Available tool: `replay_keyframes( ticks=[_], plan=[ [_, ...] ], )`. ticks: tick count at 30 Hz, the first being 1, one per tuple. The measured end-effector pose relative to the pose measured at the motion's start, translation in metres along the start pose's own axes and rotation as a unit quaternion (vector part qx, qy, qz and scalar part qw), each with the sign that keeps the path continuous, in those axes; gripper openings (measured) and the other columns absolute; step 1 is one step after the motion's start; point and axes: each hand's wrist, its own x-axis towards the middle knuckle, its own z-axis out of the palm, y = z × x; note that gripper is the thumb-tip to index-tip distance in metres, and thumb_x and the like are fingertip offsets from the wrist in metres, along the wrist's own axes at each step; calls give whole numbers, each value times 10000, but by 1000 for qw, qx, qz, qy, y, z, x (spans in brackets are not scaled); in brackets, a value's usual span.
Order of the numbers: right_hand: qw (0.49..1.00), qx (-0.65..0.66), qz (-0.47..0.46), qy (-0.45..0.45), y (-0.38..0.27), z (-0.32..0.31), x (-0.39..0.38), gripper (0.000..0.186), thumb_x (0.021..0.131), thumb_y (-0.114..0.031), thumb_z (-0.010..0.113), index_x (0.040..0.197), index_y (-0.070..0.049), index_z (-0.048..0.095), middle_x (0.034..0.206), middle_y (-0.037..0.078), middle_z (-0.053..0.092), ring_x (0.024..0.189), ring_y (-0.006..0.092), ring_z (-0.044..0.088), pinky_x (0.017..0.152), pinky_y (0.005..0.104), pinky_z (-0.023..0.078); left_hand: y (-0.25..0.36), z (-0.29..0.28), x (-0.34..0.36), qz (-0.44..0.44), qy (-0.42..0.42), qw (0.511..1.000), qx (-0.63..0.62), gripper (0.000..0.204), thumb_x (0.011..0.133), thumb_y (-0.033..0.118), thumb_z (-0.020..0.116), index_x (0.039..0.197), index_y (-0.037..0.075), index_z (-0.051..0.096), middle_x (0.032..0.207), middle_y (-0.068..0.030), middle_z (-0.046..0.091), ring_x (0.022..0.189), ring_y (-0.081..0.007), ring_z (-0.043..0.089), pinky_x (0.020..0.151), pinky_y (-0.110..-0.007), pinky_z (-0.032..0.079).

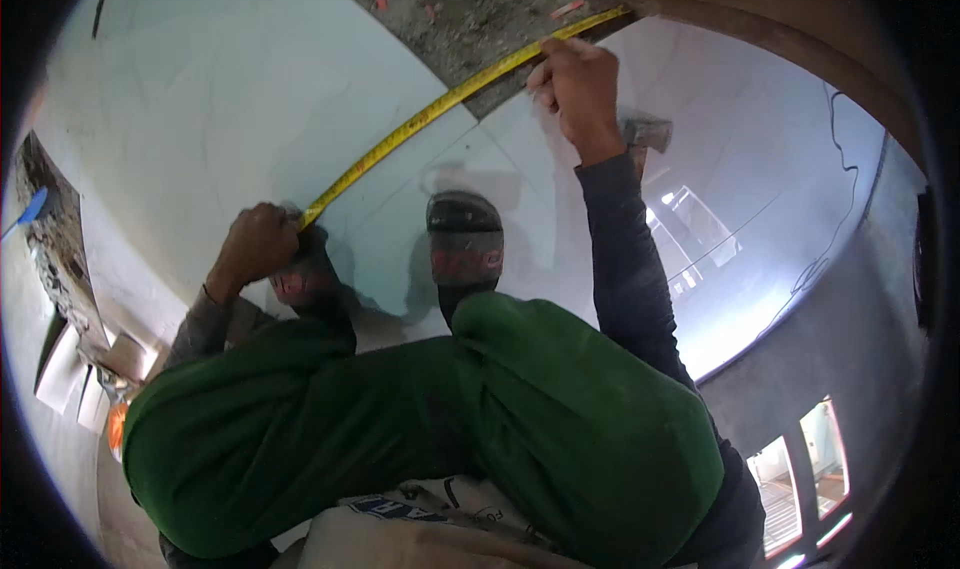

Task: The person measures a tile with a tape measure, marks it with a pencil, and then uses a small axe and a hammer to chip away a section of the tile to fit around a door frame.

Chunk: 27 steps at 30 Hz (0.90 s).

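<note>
A yellow tape measure [420,119] is stretched slantwise across large glossy white floor tiles [250,89], from near my left shoe to the wall at the far right. My left hand [256,246] is closed around its near end, low beside that shoe; the fingers partly hide what is inside the grip. Farther out, my right hand [578,91] has its fingers curled, pinching the blade close to the wall. Under the blade, the tiles meet a patch of bare grey ground [460,29].
Beside my right wrist lies a hammer-like tool [648,134]. A thin cable [845,169] runs over the right tiles near the wall. Broken rubble [60,239] and tile offcuts [75,374] lie at the left. My green-trousered knees [590,419] and dark shoes [465,234] are below.
</note>
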Motion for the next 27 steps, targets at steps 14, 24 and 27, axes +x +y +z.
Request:
replay_keyframes(
  ticks=[14, 24, 27],
  plan=[
    [996, -70, -38, 27, 2, 5, -8, 300, 963, -134, 622, 708, 24, 642, 597, 113, 671, 426, 103, 530, 397, 285, 407, 21, -2, 14, -114, -92, 986, -79, 239, 859, 157, 632, 777, -60, 692, 749, -311, 630, 703, -485, 660, 682, -559, 542],
    [997, -32, -54, 35, 3, 8, -6, 261, 963, -136, 674, 755, 20, 649, 599, 107, 661, 391, 85, 449, 382, 266, 331, 3, 8, 20, -94, -129, 987, -28, 300, 776, 179, 602, 807, -101, 704, 818, -341, 680, 793, -506, 698, 812, -580, 572],
    [996, -49, -66, 37, 1, 3, -5, 261, 969, -142, 664, 757, 11, 651, 598, 96, 659, 392, 87, 449, 387, 271, 344, 12, 0, 26, -130, -149, 979, -44, 295, 816, 202, 617, 872, -68, 720, 817, -322, 680, 801, -484, 693, 783, -577, 569]
  ],
)
